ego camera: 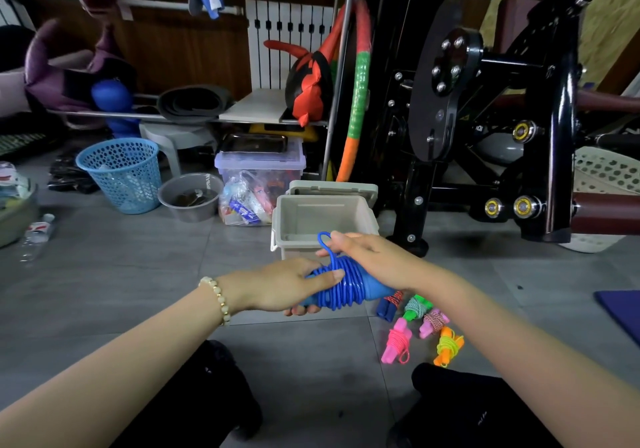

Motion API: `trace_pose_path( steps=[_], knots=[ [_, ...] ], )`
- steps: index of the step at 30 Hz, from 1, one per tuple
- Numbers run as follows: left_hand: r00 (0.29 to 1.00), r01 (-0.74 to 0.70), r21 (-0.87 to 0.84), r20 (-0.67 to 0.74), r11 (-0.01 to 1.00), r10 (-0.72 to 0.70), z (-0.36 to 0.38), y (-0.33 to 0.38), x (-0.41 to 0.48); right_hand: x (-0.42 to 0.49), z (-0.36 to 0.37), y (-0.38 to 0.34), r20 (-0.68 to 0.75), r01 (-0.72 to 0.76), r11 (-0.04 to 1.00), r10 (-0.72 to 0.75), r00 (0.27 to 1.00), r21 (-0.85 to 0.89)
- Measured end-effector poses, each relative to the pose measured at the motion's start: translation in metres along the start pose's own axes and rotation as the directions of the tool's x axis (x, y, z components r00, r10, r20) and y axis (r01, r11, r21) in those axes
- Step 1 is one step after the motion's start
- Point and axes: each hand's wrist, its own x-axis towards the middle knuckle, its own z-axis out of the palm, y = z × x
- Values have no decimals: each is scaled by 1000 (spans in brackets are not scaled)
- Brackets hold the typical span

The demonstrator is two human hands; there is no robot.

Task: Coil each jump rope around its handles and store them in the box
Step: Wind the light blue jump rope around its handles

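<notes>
The fingers of our left hand [287,286] grip the blue plastic jump rope [346,290], which is coiled round its handles just in front of the open beige plastic box [301,219]. Our right hand [374,257] pinches the rope's loose loop at the top of the coil.

Glossy plastic rope [343,285], apparently matt plastic box [301,217]

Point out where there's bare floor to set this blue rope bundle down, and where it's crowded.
Bare floor lies in the wide patch between the water bottle and the box, and in the strip between the coiled ropes and the blue mat. It is crowded at the coiled ropes themselves and further back, around the blue basket and grey bowl.
</notes>
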Motion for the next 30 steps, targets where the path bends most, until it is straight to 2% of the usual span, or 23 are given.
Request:
trace_pose_path(
  steps=[3,5,6,8,14,17,21,23,26,30],
  knots=[
    [995,39,-247,-75,968,-59,-8,-9,2,-4,2,10,-158,42,981,-12,987,189],
    [985,47,-507,-118,860,-124,-14,-13,6,-8,3,18,-235,49,942,33,971,333],
    [984,39,-622,-113,782,-139,-16,-14,7,-9,4,21,-215,34,917,57,975,397],
    [991,43,-743,-53,667,-124,-15,-15,8,-10,10,24,-129,16,890,49,990,455],
    [963,236,-763,267,602,-40,-4,-2,0,-12,26,20,18,57,820,-82,996,569],
    [940,291,-760,341,581,-25,-6,0,-3,-13,30,19,51,54,789,-108,993,611],
    [934,299,-763,358,573,-11,-8,4,-2,-11,31,18,5,48,669,-77,997,742],
    [930,301,-758,367,578,-2,-11,4,-2,-12,28,14,7,64,695,-98,995,716],
    [917,321,-729,399,605,-6,-16,0,-3,-16,26,11,19,71,798,-103,995,599],
    [937,298,-699,343,650,-62,-17,-6,-3,-15,27,15,39,50,875,-79,996,481]
  ],
)
